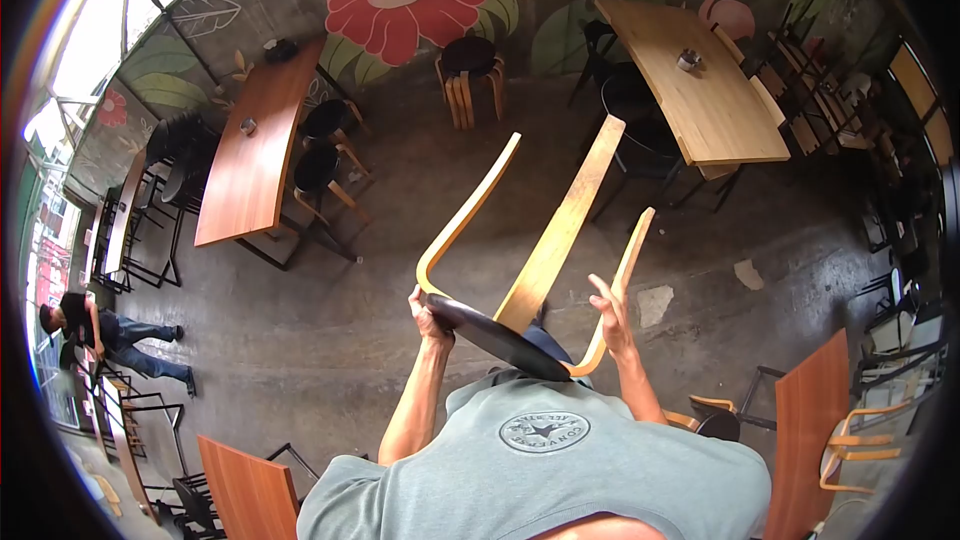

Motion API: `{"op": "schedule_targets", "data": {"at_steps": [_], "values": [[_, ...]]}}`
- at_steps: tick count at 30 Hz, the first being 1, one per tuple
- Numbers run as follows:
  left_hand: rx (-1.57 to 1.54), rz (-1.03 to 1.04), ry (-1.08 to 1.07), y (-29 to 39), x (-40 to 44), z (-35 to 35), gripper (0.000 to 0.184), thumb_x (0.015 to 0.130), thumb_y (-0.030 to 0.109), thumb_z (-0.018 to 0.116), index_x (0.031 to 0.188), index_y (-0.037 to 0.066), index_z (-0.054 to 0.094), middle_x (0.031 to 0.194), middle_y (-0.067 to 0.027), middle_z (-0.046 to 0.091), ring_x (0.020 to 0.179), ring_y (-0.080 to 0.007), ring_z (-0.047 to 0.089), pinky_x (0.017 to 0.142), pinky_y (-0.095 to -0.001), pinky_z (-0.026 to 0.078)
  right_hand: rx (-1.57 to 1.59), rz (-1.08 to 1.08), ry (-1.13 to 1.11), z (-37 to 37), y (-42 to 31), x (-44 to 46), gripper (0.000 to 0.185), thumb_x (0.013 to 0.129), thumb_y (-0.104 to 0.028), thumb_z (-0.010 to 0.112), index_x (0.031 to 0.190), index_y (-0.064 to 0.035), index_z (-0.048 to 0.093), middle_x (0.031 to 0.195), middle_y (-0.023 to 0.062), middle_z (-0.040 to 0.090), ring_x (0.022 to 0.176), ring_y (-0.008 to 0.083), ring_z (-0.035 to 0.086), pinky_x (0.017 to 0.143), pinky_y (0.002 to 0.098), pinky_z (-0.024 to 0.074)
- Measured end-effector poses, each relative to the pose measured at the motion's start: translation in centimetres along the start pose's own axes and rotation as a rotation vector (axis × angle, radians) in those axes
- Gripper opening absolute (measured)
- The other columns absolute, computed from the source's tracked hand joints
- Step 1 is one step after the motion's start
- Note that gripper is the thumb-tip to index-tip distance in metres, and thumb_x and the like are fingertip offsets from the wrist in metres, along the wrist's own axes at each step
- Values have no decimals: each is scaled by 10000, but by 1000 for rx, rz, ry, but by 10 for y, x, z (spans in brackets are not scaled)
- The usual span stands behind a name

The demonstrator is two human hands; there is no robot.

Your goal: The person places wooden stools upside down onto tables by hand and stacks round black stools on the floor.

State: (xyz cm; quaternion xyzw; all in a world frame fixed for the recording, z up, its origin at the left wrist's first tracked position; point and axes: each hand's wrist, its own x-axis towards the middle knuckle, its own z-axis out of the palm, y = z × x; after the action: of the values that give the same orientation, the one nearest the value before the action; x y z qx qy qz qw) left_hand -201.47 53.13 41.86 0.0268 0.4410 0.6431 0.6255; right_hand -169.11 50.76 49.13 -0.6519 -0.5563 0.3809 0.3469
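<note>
Pale bent wood, black seat (pixel 485 332): the stool (pixel 565 225) is held up before the wearer's grey-green shirt (pixel 620 470), tipped w/ legs pointing fwd & away; 3 show. L hand (pixel 430 323) is curled round the seat's rim beside the left-side leg (pixel 468 215), a firm grip by the look of it. R hand (pixel 613 320) has fingers spread at the right-side leg (pixel 634 245); can't tell if it's touching or taking any wt. Step in hand, prob.: turning or steadying the stool mid-air. Next move calls for R fingers closing on that leg, so wt. is shared btwn. both hands. Further off: red-brown table (pixel 262 145) fwd L, light-wood table (pixel 690 90) fwd R, second stool (pixel 468 58) by the painted wall (pixel 560 0).
</note>
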Motion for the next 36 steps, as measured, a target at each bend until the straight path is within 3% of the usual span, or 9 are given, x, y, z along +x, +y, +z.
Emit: {"op": "schedule_targets", "data": {"at_steps": [2, 3, 6, 7, 13, 16, 19, 24, 36], "values": [[69, -33, 27, -2, 55, 4, 540, 806, 588, 450, 868, 84, 636, 775, -51, 660, 735, -196, 619, 703, -317, 492, 576, -63, -213, 31, -1, 36, 627, 853, -479, 378, 1153, 33, 581, 858, 167, 654, 1098, 274, 523, 1018, 367, 314], [113, -15, 33, -5, 84, 8, 558, 805, 597, 447, 827, 75, 645, 757, -63, 666, 711, -201, 620, 700, -320, 493, 1033, 276, -441, 46, -19, 47, 583, 874, -489, 348, 945, 9, 644, 776, 101, 644, 886, 217, 595, 864, 314, 414], [126, -92, -51, 12, 151, 47, 519, 805, 587, 475, 714, 92, 601, 717, -52, 645, 662, -200, 592, 706, -330, 494, 790, 275, -44, 85, 35, 154, 527, 909, -426, 349, 813, 24, 606, 833, 142, 654, 840, 265, 614, 719, 360, 462], [122, -91, -98, 22, 174, 63, 494, 805, 570, 496, 674, 100, 576, 696, -40, 627, 658, -198, 578, 715, -333, 493, 350, -88, 195, 93, 34, 194, 528, 903, -409, 346, 829, 48, 601, 859, 173, 657, 881, 308, 615, 758, 377, 455], [244, 8, -44, 104, 225, 218, 345, 786, 450, 583, 835, 112, 537, 815, -19, 542, 835, -144, 506, 831, -319, 417, 180, -161, -2, 76, -64, 403, 365, 807, -276, 560, 636, 29, 457, 611, 101, 553, 522, 196, 441, 503, 331, 356], [224, 302, -160, 132, 288, 225, 294, 852, 339, 510, 972, 77, 570, 948, -15, 573, 949, -144, 501, 901, -299, 375, 490, -251, -237, 57, -125, 486, 323, 762, -273, 615, 628, -59, 414, 586, -50, 366, 531, 52, 311, 456, 251, 269], [192, 312, -374, 168, 333, 249, 361, 894, 355, 451, 1043, 52, 580, 1025, -42, 611, 968, -152, 542, 888, -299, 410, 760, -110, -338, 37, -176, 537, 263, 773, -248, 610, 795, 4, 538, 690, -30, 499, 647, 50, 444, 549, 220, 365], [442, 232, -137, 154, 446, 271, 326, 867, 285, 601, 1055, 18, 602, 950, -40, 643, 822, -122, 586, 771, -271, 464, 4, -212, 60, 117, -136, 622, 336, 700, -263, 694, 772, 8, 509, 596, 159, 512, 539, 246, 511, 532, 356, 440], [510, 95, -168, 257, 698, 385, 289, 850, 292, 645, 935, 18, 612, 817, -15, 631, 709, -92, 562, 679, -249, 465, -1, -130, 168, 178, -202, 858, 341, 697, -223, 694, 829, 58, 554, 663, 154, 567, 620, 180, 556, 598, 325, 464]]}}
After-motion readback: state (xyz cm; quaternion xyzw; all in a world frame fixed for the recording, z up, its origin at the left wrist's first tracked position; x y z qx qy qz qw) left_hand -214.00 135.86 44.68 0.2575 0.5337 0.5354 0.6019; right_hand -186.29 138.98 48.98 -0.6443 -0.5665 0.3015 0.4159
